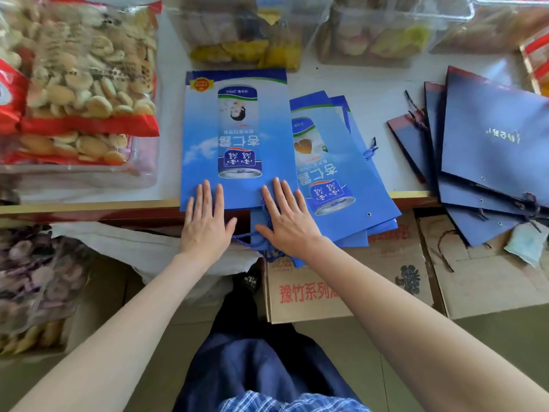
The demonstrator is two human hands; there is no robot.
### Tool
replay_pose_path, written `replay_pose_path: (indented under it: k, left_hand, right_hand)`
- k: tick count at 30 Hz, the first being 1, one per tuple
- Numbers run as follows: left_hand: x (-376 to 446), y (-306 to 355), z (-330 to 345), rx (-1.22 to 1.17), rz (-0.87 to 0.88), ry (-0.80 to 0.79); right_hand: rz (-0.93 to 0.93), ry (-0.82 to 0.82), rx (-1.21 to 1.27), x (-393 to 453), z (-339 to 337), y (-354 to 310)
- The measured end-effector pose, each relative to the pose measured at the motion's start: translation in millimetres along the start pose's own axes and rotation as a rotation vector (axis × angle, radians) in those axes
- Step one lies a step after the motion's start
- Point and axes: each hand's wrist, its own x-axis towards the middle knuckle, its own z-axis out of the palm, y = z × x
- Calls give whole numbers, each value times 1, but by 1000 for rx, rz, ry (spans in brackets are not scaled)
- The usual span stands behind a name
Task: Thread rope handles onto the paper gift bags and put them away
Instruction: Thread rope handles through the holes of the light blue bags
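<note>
Flat now: left hand [205, 221] and right hand [286, 220], fingers straight, pressing blue gift bag [234, 138]. Rope handle [252, 237] between both hands, overhanging counter [371, 93] edge.

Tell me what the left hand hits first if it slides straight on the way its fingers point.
The left hand lies flat on the top light-blue gift bag, fingers pointing away across it. Sliding on, it would probably cross the bag's printed can, then meet the clear container of yellow snacks beyond.

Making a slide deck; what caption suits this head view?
Both hands, left and right, press flat on a light-blue gift bag at the counter edge.
</note>
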Motion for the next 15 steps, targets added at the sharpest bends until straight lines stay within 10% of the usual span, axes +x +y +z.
replay_pose_path:
  k: [7, 11, 15]
  left_hand:
    - [3, 14, -29, 105, -42, -131]
    - [13, 46, -45, -65, 226, 12]
    - [27, 90, -43, -37, 266, -230]
  right_hand:
    - [12, -45, 182, -3, -24, 17]
    - [358, 210, 238, -24, -34, 80]
    - [686, 188, 461, -59, -33, 135]
